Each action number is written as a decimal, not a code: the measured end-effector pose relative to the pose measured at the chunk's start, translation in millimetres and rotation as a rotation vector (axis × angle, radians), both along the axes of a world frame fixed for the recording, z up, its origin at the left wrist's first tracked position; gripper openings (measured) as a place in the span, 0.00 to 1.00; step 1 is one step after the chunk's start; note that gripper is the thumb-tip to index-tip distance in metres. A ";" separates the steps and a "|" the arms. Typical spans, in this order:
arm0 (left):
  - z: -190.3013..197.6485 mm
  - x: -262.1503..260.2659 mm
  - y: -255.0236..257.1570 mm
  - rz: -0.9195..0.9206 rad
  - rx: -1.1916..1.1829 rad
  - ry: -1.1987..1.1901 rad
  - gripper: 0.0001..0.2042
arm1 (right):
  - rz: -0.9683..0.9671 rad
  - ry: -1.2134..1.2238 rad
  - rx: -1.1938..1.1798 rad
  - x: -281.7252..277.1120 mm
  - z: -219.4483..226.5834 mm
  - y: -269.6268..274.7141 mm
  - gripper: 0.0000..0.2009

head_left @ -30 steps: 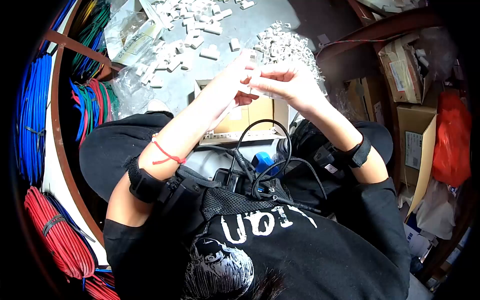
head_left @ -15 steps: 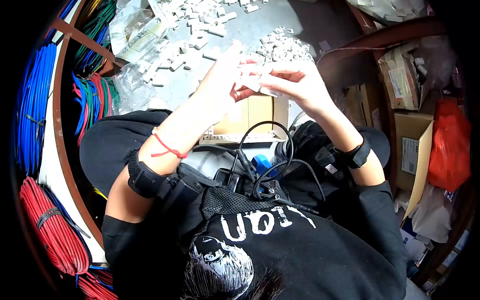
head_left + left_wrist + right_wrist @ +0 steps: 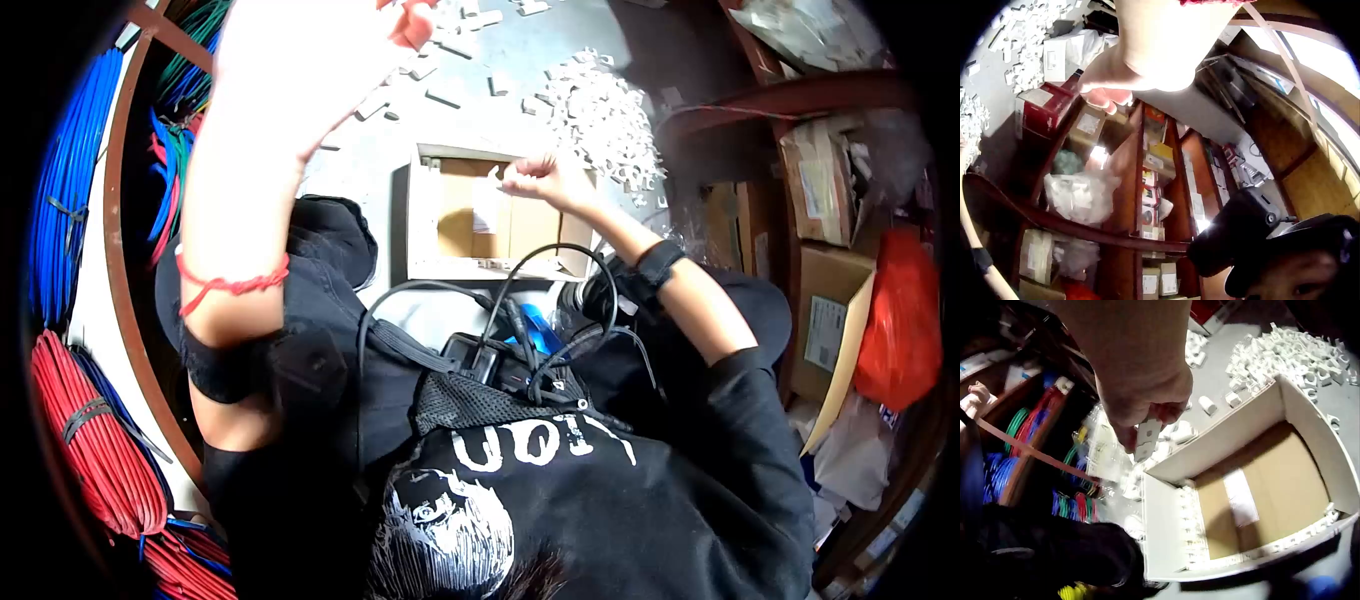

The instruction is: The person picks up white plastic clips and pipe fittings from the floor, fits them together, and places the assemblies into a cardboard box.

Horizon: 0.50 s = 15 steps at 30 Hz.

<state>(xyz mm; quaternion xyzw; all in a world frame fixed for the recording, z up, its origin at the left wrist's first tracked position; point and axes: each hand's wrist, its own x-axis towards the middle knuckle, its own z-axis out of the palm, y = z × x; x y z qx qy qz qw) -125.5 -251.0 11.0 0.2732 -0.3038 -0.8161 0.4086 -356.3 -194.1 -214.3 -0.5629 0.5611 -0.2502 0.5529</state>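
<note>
My right hand (image 3: 550, 185) is over the near part of a white-edged cardboard box (image 3: 1210, 445). Its thumb and fingers pinch a short white strip of plastic pipe clips (image 3: 1147, 439), its flat side with small holes showing in the right wrist view. More white clips (image 3: 1192, 525) stand in rows along two inner sides of the box, whose brown bottom carries a white label. My left hand (image 3: 1110, 74) is raised at the upper left of the head view, partly cut off by the frame. In the left wrist view its fingers hang loosely bent, with nothing visible in them.
A heap of loose white pipe clips (image 3: 605, 125) lies on the grey floor beyond the box. White pipe fittings (image 3: 460, 42) are scattered to its left. Coiled cables (image 3: 95, 440) line the left shelf; cartons (image 3: 825, 310) and a red bag (image 3: 900, 320) stand right.
The hands were together over the box and have parted. My left hand has moved up and to the left; my right hand keeps the white strip and has moved slightly nearer.
</note>
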 end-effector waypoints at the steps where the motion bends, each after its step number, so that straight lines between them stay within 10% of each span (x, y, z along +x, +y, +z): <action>1: 4.8 4.7 0.1 -0.003 0.002 0.006 0.18 | 0.019 0.063 -0.020 -0.3 -27.6 -1.0 0.08; 10: 4.1 24.3 -6.0 0.001 0.083 0.049 0.14 | -0.279 0.241 0.016 44.1 -162.8 14.6 0.11; 15: -4.0 37.1 -15.5 0.016 0.125 0.052 0.12 | -0.467 0.371 -0.109 68.2 -164.4 1.3 0.10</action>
